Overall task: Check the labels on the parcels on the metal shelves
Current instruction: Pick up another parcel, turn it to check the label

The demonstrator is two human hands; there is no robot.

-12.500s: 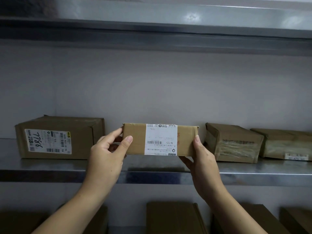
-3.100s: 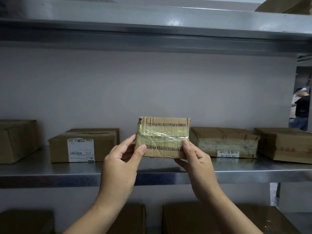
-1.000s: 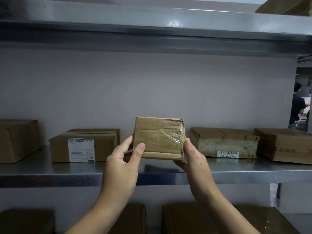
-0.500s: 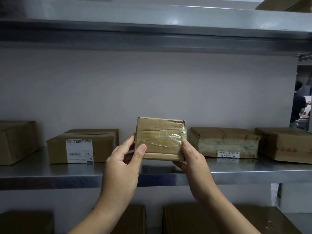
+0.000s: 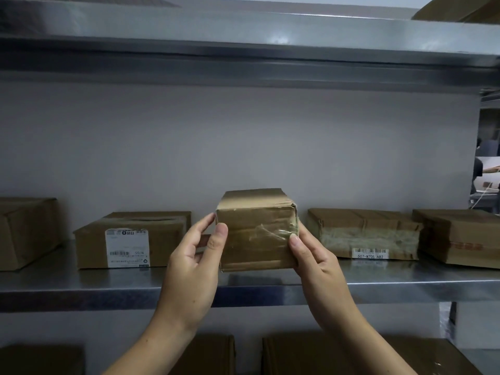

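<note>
A person is holding a small brown parcel (image 5: 257, 234) between both hands at the centre of the view, in front of the middle metal shelf (image 5: 81, 293). The left hand (image 5: 193, 266) is gripping the parcel's nine o'clock edge: its thumb (image 5: 221, 231) is pressing on the front face, and the other fingers are curling around the side toward the back. The right hand (image 5: 316, 266) is gripping the three o'clock edge, with its thumb (image 5: 295, 239) lying on a crumpled strip of clear tape (image 5: 270, 232); its remaining fingers are hiding behind the cardboard. The two hands are staying apart, with the parcel clamped between them. The parcel is tilting so that its top face is showing, and no label is showing on the faces turned this way. Whether its lower edge is touching the shelf cannot be told.

At nine o'clock from it, a flat parcel (image 5: 167, 239) is sitting on the shelf, showing a white label (image 5: 127, 247). Farther out at nine o'clock, another box (image 5: 24, 231) is running off the edge of view. At three o'clock, a taped parcel (image 5: 362, 231) is showing a barcode sticker (image 5: 370, 253), and beyond it a further box (image 5: 460, 234) is lying. At six o'clock, more boxes (image 5: 297, 355) are sitting on a lower level.
</note>
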